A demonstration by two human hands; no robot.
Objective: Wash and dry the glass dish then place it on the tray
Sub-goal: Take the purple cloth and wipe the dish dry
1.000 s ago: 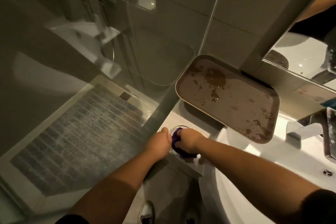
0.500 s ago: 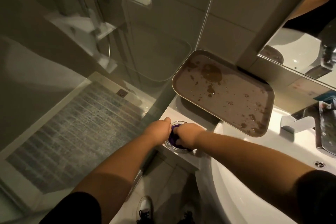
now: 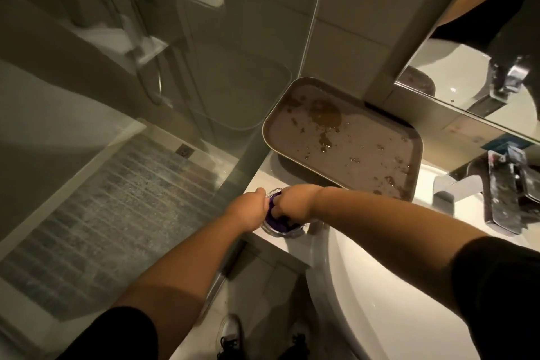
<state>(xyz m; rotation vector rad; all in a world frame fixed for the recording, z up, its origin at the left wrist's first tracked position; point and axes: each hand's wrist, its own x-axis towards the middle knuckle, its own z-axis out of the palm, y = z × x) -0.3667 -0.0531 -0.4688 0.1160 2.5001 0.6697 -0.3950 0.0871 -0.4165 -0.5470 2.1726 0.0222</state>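
A small round glass dish (image 3: pixel 273 230) rests on the white ledge (image 3: pixel 287 244) left of the basin. My left hand (image 3: pixel 248 209) grips its left rim. My right hand (image 3: pixel 293 204) presses a purple cloth (image 3: pixel 274 221) down inside the dish, hiding most of it. The brown tray (image 3: pixel 344 140) with wet patches lies just beyond, its far edge leaning toward the tiled wall.
The white basin (image 3: pixel 380 286) curves away at the lower right, with a chrome tap (image 3: pixel 455 184) behind it. A glass shower screen (image 3: pixel 228 184) stands close on the left of the ledge. A mirror (image 3: pixel 482 76) hangs above the tap.
Both hands stay on the dish with the cloth; the right hand has turned slightly inside it. The view has shifted a little.
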